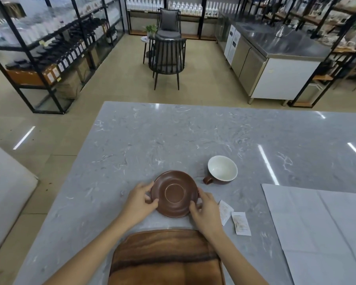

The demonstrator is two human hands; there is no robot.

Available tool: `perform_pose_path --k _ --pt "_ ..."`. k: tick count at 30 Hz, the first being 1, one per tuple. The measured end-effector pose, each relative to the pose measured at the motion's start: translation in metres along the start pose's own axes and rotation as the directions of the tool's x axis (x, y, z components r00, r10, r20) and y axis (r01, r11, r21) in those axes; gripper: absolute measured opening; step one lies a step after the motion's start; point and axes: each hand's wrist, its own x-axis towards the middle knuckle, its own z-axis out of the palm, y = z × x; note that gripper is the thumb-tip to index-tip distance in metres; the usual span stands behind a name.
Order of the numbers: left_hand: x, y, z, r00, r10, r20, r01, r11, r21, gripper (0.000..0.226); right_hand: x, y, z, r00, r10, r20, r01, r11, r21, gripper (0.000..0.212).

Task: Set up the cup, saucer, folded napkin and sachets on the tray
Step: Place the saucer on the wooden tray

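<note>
A brown saucer (174,193) is gripped at its left rim by my left hand (141,200) and at its right rim by my right hand (205,210), just beyond the wooden tray (164,258) at the near edge. The saucer looks tilted slightly toward me. A cup (222,168), brown outside and white inside, stands on the counter to the right of the saucer, handle pointing left. Two white sachets (225,210) (241,223) lie flat to the right of my right hand. A large unfolded pale napkin (321,227) is spread at the far right.
The grey marble counter (173,136) stretches ahead and to the right. Beyond it are chairs (167,56), black shelving with bottles at left, and a steel cabinet at right. A pale cushion edge shows at far left.
</note>
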Motion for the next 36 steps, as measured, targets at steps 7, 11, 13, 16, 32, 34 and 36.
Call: perform_pose_path --k 7,11,13,16,32,34,36 --pt "-0.034 0.011 -0.002 0.998 0.019 -0.056 -0.023 0.997 -0.069 0.069 -0.035 -0.003 -0.019 0.996 -0.088 -0.02 0.088 0.996 -0.004 0.055" --pt "-0.062 0.021 -0.002 0.998 0.023 -0.065 -0.03 0.994 -0.103 0.069 -0.059 -0.001 -0.03 0.995 -0.099 -0.023 0.098 0.994 -0.04 0.054" --pt "-0.077 0.024 -0.001 0.998 0.019 -0.06 -0.025 0.994 -0.109 0.069 -0.072 0.002 -0.035 0.995 -0.097 -0.02 0.096 0.995 -0.037 0.055" --pt "-0.098 0.025 0.005 0.998 0.023 -0.056 -0.029 0.994 -0.109 0.069 -0.092 0.007 -0.042 0.995 -0.095 -0.016 0.094 0.995 -0.044 0.056" --pt "-0.177 0.002 0.022 0.999 0.006 -0.051 -0.013 0.99 -0.144 0.065 -0.169 0.016 -0.032 0.991 -0.131 0.037 0.135 0.984 -0.113 0.057" --pt "-0.183 0.001 0.023 0.998 -0.015 -0.06 0.006 0.99 -0.141 0.065 -0.171 0.015 -0.03 0.99 -0.136 0.03 0.138 0.984 -0.11 0.055" --pt "-0.187 -0.001 0.022 0.997 -0.033 -0.067 0.023 0.99 -0.14 0.065 -0.172 0.015 -0.026 0.991 -0.133 0.028 0.135 0.985 -0.107 0.055"
